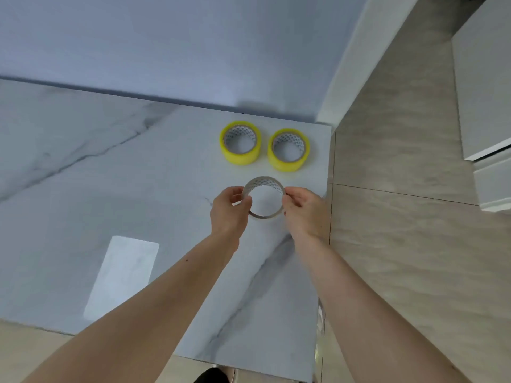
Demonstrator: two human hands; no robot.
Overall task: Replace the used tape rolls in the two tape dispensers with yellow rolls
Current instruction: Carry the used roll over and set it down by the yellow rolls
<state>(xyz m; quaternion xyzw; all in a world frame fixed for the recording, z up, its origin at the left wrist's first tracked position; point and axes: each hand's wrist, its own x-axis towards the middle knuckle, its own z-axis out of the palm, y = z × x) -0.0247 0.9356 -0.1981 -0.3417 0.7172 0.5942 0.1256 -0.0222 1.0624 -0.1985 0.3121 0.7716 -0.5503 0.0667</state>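
On the white marble-patterned table (138, 175), our left hand (228, 214) and right hand (304, 214) pinch a nearly spent, thin cardboard tape ring (264, 183) between them. Two yellow tape rolls (240, 142) sit just beyond it; no dispenser is visible. We judge the old roll needs setting aside next.

dark shoe (211, 375) cut off below

Two yellow tape rolls (240, 142) (288, 149); one used-up tape core (264, 197); two hands (229, 214) (305, 212).
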